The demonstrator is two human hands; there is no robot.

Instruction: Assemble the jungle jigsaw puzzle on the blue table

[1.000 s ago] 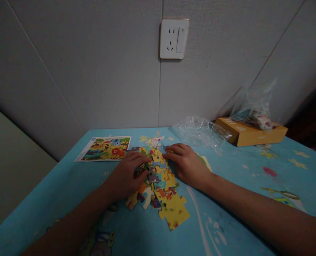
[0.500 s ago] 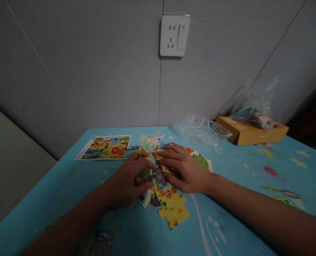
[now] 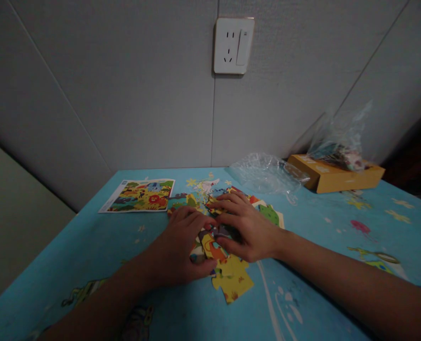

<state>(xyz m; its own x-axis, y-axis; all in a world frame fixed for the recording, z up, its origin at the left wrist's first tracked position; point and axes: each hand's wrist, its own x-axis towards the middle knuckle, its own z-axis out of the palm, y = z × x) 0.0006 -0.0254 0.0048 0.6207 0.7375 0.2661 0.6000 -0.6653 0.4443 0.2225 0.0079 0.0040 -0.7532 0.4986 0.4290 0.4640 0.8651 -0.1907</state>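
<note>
Loose jigsaw pieces lie heaped on the blue patterned tabletop, partly covered by both hands. My left hand (image 3: 183, 246) is at the heap's left side, its thumb and fingers around a yellow and orange puzzle piece (image 3: 213, 247). From the right, my right hand (image 3: 247, 226) reaches over the heap, with a grey puzzle piece (image 3: 223, 231) between its thumb and forefinger. A large yellow puzzle piece (image 3: 236, 282) lies at the near edge. Beyond my right hand, a green puzzle piece (image 3: 269, 214) shows.
A printed picture sheet (image 3: 144, 196) with animals lies at the back left. Crumpled clear plastic (image 3: 267, 173) lies at the back, beside a yellow box (image 3: 348, 180) with a plastic bag (image 3: 341, 142) on top. The wall behind bears a socket (image 3: 233, 46).
My left hand has moved slightly right and nearer, from the grey piece to the yellow and orange one. The grey piece is now more under my right hand, which has barely moved.
</note>
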